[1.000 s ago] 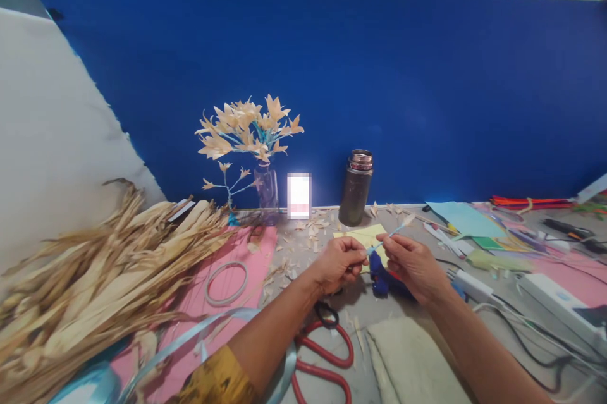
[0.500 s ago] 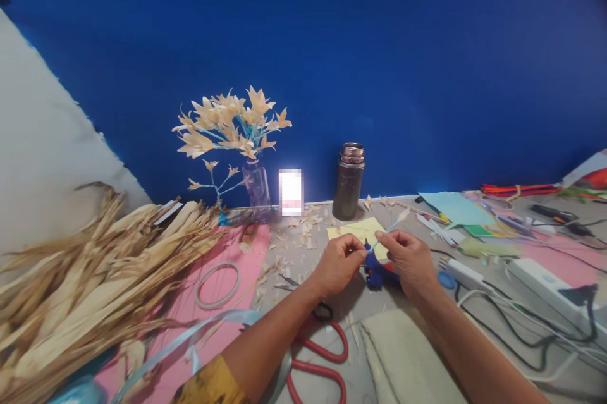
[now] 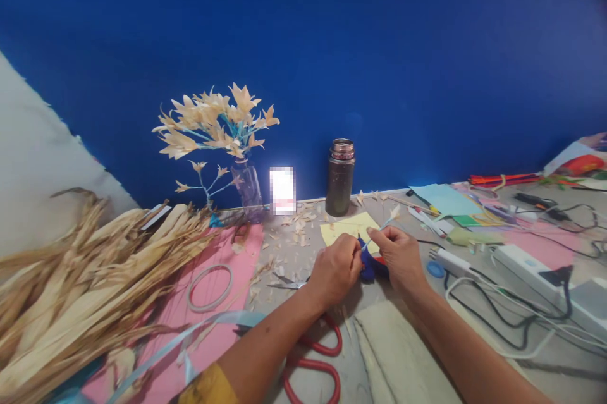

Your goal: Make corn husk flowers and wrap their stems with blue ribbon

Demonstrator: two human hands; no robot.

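Hands meet over the middle of the counter (image 3: 303, 249), probably so the thin blue stem (image 3: 379, 231) stays taut while it gets worked. Left hand (image 3: 336, 268) has its fingers pinched shut on the near end, right hand (image 3: 399, 254) pinched shut a bit further up, with the pale petal tip (image 3: 393, 212) poking out past it. Blue glue gun (image 3: 370, 267) sits right under them, red scissors (image 3: 315, 366) nearer the body.
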